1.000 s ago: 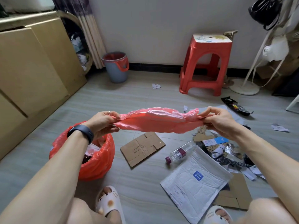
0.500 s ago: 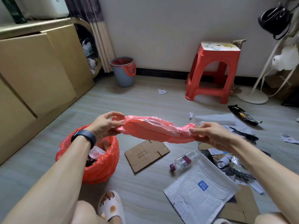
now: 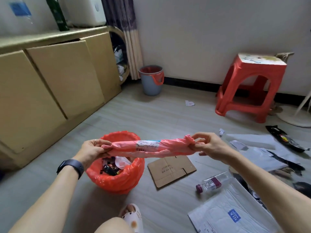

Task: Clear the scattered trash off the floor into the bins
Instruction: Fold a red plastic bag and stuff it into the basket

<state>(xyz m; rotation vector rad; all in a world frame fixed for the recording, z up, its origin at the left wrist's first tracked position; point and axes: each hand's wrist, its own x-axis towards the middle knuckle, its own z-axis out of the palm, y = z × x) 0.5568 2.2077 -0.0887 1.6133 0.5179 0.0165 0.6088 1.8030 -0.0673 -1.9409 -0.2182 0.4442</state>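
Now rolled tighter, label turned up, the pink bag has been brought just above the red bin. Its ends are pinched by the left hand and right hand. A drop is judged near.

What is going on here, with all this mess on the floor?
A person holds a rolled pink plastic bag stretched between both hands: the left hand grips one end, the right hand pinches the other. It is held over the red-lined bin, which already holds some trash. A cardboard piece, a plastic bottle and a white mailer lie on the floor beside it, not yet picked up.
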